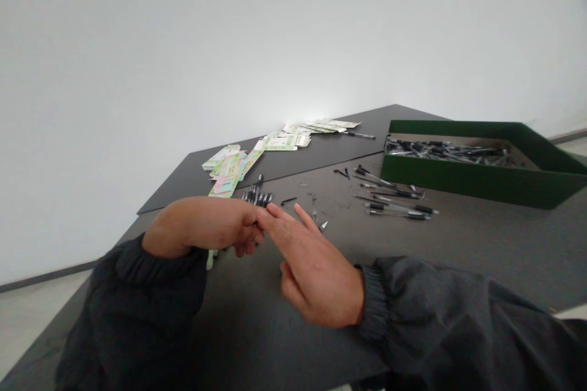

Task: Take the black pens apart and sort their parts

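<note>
My left hand [215,227] is bent at the wrist, its fingers curled down; whatever they hold, if anything, is hidden. Against its fingertips lies my right hand [314,266], fingers stretched out and slightly apart, the thumb tucked below. Just beyond both hands a group of black-capped gel pens [257,195] lies side by side, partly covered by my left hand. A loose pen tip [323,226] shows beside my right fingers. A small black pen clip [288,200] rests behind them.
A green box [458,180] full of pens stands at the right. Several loose pens [398,198] lie in front of it. Green-and-white paper cartons [279,142] are spread along the back of the dark table [481,244], near the wall.
</note>
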`<state>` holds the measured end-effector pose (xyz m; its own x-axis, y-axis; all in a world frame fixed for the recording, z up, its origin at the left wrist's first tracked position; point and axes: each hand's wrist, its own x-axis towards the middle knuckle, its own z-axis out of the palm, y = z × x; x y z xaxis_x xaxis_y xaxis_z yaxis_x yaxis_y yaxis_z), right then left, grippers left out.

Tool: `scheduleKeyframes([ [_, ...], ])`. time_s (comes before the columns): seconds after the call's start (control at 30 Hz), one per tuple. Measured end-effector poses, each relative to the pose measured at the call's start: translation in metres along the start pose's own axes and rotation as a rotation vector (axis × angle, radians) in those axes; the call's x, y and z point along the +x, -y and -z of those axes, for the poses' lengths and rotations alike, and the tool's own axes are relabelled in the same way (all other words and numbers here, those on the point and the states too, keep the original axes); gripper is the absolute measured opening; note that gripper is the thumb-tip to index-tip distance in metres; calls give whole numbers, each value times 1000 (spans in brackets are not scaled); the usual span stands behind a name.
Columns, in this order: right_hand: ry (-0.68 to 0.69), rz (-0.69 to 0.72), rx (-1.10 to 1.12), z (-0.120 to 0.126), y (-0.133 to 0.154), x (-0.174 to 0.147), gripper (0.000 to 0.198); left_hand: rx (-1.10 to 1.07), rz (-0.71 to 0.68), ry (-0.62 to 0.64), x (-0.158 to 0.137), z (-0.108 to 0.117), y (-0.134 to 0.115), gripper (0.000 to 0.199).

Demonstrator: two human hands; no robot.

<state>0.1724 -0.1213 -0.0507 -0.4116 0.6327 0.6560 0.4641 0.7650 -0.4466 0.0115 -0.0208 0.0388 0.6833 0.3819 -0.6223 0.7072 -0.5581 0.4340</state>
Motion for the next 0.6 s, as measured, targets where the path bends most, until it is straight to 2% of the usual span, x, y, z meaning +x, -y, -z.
scheduleKeyframes([
  [0.1,-189,-38,-2,4,-3,1,63,17,13,20,-2,1,-5,25],
  [0.2,-292,-183,32,2,-12,4,41,60,84,22,-3,3,-15,42],
  [0.3,-229,-326,126,-3,-19,8,21,102,133,14,-5,4,-23,46],
  [0.43,-87,-422,259,-7,-21,14,21,194,84,3,-7,4,-20,47],
  [0.5,-51,-422,399,-8,-21,17,21,245,55,-28,-7,4,-14,53],
  [0.6,-34,-444,734,-9,-23,21,19,284,1,-83,-7,3,-7,59],
])
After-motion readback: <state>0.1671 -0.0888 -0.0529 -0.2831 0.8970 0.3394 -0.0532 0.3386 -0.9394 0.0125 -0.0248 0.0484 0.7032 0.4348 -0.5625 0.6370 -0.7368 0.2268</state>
